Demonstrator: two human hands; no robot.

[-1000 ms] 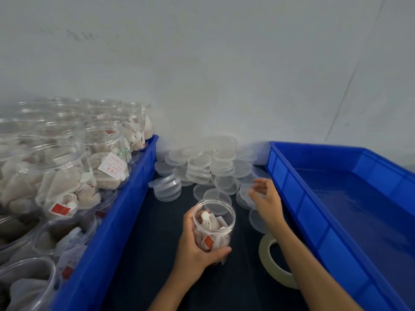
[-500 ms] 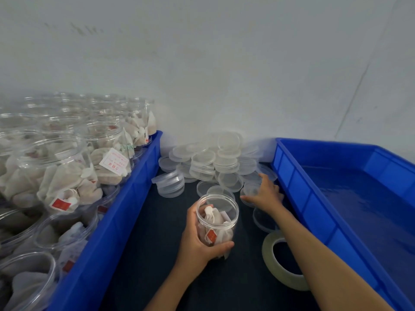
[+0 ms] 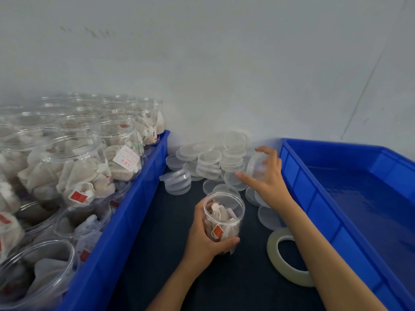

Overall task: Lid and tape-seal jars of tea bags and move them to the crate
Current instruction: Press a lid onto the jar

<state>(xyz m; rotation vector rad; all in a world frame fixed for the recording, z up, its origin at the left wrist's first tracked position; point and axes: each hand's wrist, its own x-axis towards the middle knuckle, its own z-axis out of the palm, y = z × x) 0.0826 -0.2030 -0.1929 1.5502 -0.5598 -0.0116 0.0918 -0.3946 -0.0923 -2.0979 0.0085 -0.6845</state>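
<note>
Head camera puts the open jar [image 3: 224,217] closest to me, standing upright on the dark table top [image 3: 161,254] with no lid on it. Tea bags [image 3: 221,223] with white strings and a red tag fill its lower part. My left hand [image 3: 203,240] grips it, thumb curled across the near side and fingers wrapped round the far side.

Just right of the jar lies a roll of clear tape [image 3: 286,258], flat on the table, partly covered by my right forearm.

To the left, the blue crate of unlidded jars [image 3: 125,225] runs along the table edge. Clear jars are packed tightly in it, each stuffed with tea bags, one showing a white printed label.

To the right stands the other blue crate [image 3: 318,198], and I see nothing inside it but its bare blue floor.

Further back, between the two crates and against the white wall [image 3: 224,75], sits the heap of clear plastic lids [image 3: 208,160], some stacked, some leaning, a few flat on the table just behind the jar.

My right hand [image 3: 269,178] is raised over the right edge of that heap, wrist bent, fingers spread and curved round a single clear lid [image 3: 254,166] tilted on edge. The lid is blurred, but the fingertips seem to pinch its rim, well apart from the jar mouth.
</note>
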